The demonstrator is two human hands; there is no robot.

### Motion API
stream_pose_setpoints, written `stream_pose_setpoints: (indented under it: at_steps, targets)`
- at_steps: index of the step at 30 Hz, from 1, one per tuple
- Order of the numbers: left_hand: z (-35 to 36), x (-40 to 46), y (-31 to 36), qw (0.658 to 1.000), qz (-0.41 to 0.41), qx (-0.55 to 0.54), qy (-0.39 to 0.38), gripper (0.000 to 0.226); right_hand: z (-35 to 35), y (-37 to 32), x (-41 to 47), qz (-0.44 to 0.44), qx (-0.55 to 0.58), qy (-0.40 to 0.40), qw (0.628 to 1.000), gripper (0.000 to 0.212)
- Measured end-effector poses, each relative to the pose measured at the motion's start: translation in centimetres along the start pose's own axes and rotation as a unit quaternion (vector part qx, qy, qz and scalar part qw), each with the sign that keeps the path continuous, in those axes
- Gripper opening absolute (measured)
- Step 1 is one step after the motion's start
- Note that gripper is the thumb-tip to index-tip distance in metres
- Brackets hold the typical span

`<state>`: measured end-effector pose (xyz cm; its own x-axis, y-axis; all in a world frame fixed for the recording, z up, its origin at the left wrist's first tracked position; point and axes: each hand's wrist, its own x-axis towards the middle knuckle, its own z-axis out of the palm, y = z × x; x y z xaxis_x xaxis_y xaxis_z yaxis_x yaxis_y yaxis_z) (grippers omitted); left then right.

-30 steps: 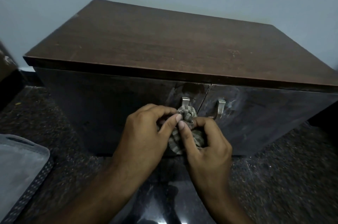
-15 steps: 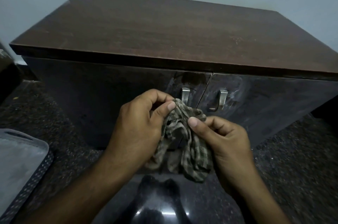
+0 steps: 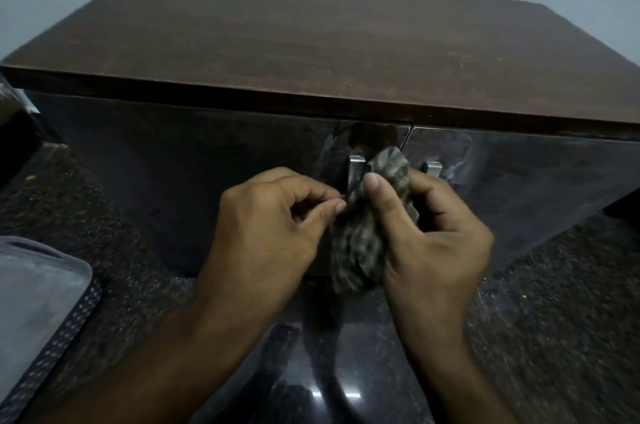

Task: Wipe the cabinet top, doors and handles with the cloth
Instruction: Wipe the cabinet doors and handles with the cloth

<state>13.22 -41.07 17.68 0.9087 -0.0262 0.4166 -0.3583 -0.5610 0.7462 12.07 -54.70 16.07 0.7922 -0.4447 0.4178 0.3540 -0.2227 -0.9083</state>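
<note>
Head | left hand pinches cloth | right hand grips it

Dim, motion-blurred, wide-angle warp, floor glare

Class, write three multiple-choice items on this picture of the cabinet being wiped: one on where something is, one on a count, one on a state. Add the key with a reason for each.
1. Where is the cloth?
A. Spread on the cabinet top
B. In front of the doors, by the handles
C. In the tray on the floor

2. How many metal handles show on the cabinet front?
A. One
B. Two
C. Four

3. How do the doors stand?
A. Both shut
B. Left one wide open
C. Both removed

Key:
1 B, the left hand and right hand both grip the cloth, bunched just below the left handle.
2 B, the left handle and the right handle sit either side of the gap between the doors.
3 A, both door faces lie flush under the top's edge.
</note>
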Motion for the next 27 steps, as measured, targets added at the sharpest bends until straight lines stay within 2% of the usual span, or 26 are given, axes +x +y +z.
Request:
stream_pose_setpoints:
  at_steps: [3,6,11,15,19,25,27]
  targets:
    - [-0.5,0.5,-0.4,0.995,0.060,0.055,0.054,0.013,1.1,1.6,0.5,-0.137,-0.124,0.007,0.983,0.008]
    - [-0.6,0.9,-1.2,0.989,0.087,0.086,0.085,0.013,2.0,2.4,0.7,-0.213,-0.174,0.016,0.961,0.014]
    - [0.2,0.8,-1.4,0.988,0.097,0.093,0.082,0.011,2.7,2.3,0.6,-0.212,-0.168,0.033,0.962,0.030]
    - [0.3,0.9,-1.6,0.986,0.101,0.100,0.091,0.012,2.1,3.4,0.2,-0.271,-0.200,0.016,0.941,0.018]
    - [0.2,1.0,-1.7,0.985,0.093,0.106,0.097,0.013,2.0,3.9,-0.8,-0.277,-0.218,-0.009,0.936,0.014]
    - [0.0,0.9,-1.9,0.983,0.102,0.108,0.104,0.013,2.7,1.8,0.7,-0.184,-0.171,0.029,0.968,0.028]
    - [0.0,1.0,-2.0,0.982,0.103,0.111,0.110,0.013,2.4,2.4,0.3,-0.195,-0.173,0.040,0.965,0.025]
